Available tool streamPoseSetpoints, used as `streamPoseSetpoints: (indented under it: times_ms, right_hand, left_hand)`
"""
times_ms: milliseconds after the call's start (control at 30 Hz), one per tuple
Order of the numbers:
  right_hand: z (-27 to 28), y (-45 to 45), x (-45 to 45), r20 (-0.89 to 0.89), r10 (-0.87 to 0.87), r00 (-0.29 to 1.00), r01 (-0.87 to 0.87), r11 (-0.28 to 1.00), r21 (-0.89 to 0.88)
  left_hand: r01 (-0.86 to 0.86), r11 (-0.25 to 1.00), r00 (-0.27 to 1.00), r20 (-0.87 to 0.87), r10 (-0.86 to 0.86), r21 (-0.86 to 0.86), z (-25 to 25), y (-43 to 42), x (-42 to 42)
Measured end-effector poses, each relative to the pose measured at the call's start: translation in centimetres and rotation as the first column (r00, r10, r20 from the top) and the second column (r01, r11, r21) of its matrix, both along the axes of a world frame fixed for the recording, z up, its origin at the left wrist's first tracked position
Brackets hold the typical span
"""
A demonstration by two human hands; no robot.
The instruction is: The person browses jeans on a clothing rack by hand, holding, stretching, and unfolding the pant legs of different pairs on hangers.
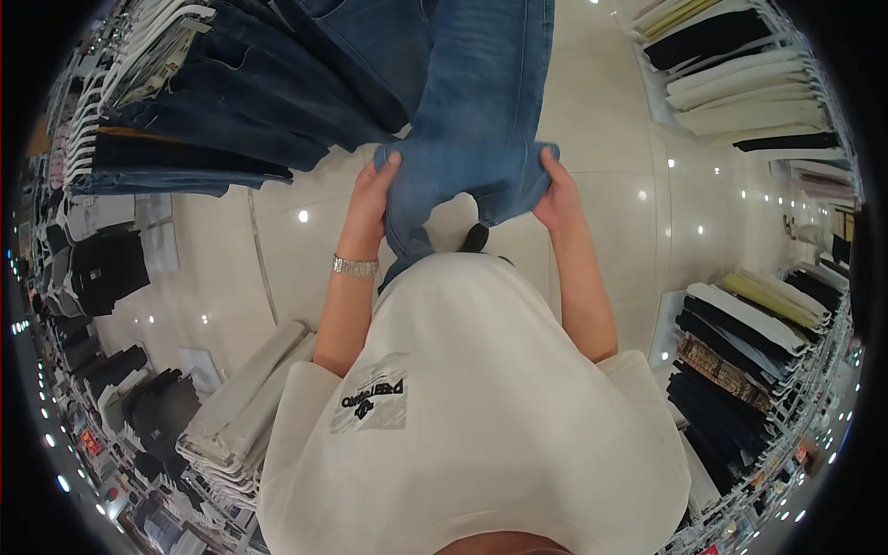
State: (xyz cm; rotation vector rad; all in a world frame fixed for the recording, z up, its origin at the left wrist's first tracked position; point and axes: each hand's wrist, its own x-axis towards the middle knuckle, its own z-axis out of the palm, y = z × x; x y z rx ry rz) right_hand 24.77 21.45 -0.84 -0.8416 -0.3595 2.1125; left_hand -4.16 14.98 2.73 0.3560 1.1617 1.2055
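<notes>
A pair of blue jeans [481, 79] stretches away from me between my arms, partly cut off by the top edge of the view. My left hand [372, 190], with a metal-band watch [355, 266] on the wrist, grips the denim at its left edge, thumb on top. At the opposite edge my right hand [559, 194] holds it the same way. Between the hands the fabric is folded over crosswise, and a flap hangs toward my body. The fingers beneath the cloth are mostly hidden. Darker jeans lie close beside the held pair at the upper left.
Dark jeans [250, 83] hang on white hangers at the upper left. Light trousers [245, 407] hang at lower left. Racks of folded-over trousers [740, 347] line the right side. Shiny floor tiles [610, 213] lie below, with a black shoe [474, 239] near my body.
</notes>
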Motion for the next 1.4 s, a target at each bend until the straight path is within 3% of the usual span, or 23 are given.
streamPoseSetpoints:
  times_ms: [67,167,267,400,500,600,700,800,967,1167,1400]
  right_hand:
    - [0.0,0.0,-0.2,-0.151,-0.009,0.989,0.012,1.0,0.014]
    - [-1.8,-0.9,-1.6,0.311,0.232,0.922,-0.281,0.951,0.125]
    - [-1.4,-1.6,-2.2,0.374,0.234,0.897,-0.261,0.965,0.023]
    - [-1.3,-1.2,-1.6,0.286,0.146,0.947,-0.137,0.989,-0.053]
    - [-1.3,-0.9,-1.7,0.296,0.063,0.953,-0.049,0.997,-0.055]
    - [-1.5,-0.5,-1.2,0.246,0.007,0.969,0.013,0.997,-0.078]
    - [-1.9,-0.4,-1.0,0.133,-0.029,0.991,0.044,0.992,-0.118]
    - [-2.6,-0.6,-0.9,0.053,-0.075,0.996,0.083,0.981,-0.175]
    - [-0.8,-0.6,-0.1,0.059,-0.086,0.995,0.099,0.957,-0.271]
    - [-0.4,-0.3,-0.1,0.056,-0.051,0.997,0.049,0.998,0.037]
    - [0.9,-0.6,-1.2,0.292,-0.182,0.939,0.136,0.976,0.17]
  left_hand:
    - [-0.047,0.998,0.996,0.076,0.049,-0.031,-0.3,0.5,-0.6]
    - [-0.078,0.996,0.976,0.201,0.085,-0.044,-1.5,0.6,-1.3]
    - [-0.088,0.994,0.94,0.326,0.102,-0.058,-1.3,-0.6,-1.2]
    - [0.116,0.992,0.93,0.355,-0.093,-0.045,-3.2,-2.1,-0.5]
    - [0.274,0.958,0.958,0.112,-0.265,-0.079,-5.5,-2.9,0.6]
    - [0.101,0.99,0.99,0.104,-0.091,-0.097,-6.3,-2.5,0.7]
    - [-0.009,0.998,0.937,0.348,0.031,-0.064,-5.4,-1.7,-0.2]
    - [0.101,0.976,0.871,0.491,0.006,-0.192,-4.8,-1.9,0.3]
    - [0.082,0.982,0.947,0.319,-0.025,-0.168,-6.4,-2.5,1.5]
    - [-0.038,0.996,0.995,0.091,0.045,-0.083,-2.5,-1.0,0.4]
    - [-0.081,0.997,0.993,-0.089,0.081,0.002,-2.4,-0.5,0.1]
